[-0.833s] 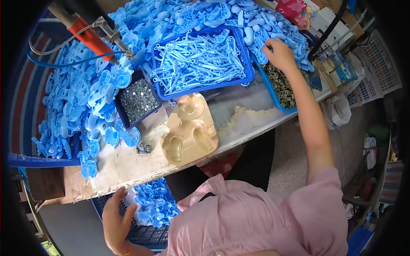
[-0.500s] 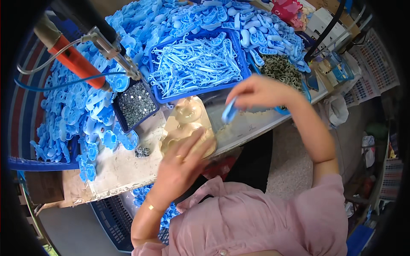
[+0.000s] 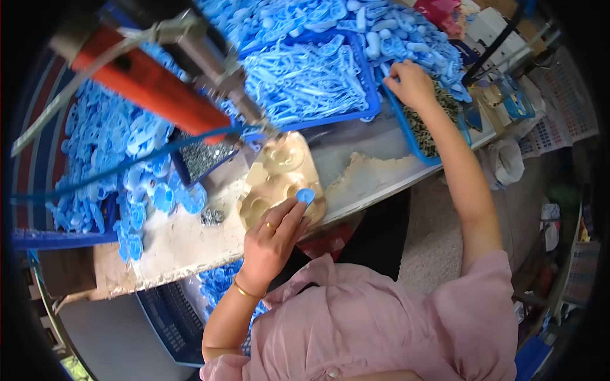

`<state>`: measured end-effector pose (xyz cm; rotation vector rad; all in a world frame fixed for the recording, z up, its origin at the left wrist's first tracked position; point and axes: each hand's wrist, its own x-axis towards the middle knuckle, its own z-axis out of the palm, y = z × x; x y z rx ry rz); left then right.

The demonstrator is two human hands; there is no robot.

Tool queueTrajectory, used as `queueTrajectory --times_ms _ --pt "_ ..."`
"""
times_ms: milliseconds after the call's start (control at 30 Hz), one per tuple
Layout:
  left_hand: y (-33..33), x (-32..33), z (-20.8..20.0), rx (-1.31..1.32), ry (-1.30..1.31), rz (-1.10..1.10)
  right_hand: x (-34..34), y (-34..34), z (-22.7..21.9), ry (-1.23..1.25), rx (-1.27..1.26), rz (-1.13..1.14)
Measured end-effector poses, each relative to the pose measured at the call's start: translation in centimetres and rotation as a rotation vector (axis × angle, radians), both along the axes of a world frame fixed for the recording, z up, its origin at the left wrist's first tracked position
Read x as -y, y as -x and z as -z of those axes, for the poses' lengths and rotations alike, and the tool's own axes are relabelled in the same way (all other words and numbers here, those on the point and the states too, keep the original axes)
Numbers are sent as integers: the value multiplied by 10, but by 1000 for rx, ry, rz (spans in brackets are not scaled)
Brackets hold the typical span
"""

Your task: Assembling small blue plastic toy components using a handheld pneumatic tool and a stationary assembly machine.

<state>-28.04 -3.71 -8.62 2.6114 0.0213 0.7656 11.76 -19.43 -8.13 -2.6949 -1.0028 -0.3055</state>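
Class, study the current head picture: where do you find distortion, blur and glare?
Head view: black rounds off the corners, and the front edge of the table bends; also head view: the orange tool looks soft and smeared; head view again: the glossy tan mould catches pale highlights.

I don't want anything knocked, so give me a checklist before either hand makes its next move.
1. Left hand touching the small blue part: ok.
2. That part seated in the beige mould: cannot tell.
3. Right hand holding a piece: cannot tell.
4. Orange tool apart from the left hand: ok.
5. Dark bin of metal pieces in full view: not ok, tool and blue hose hide some.
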Motion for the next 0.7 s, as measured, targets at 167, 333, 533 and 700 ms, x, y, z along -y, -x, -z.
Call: queueTrajectory --times_ms 167,333,533,700 --pt "1 6 23 -42 -61 -65 11 -23 9 -117 205 -105" --pt "-7 16 38 -81 -79 -116 13 0 -21 -358 -184 -93" --pt "8 17 36 -67 -37 -147 -28 106 -49 -509 -876 -432" --pt "33 2 24 96 40 -151 -84 194 -28 -350 -1105 -781"
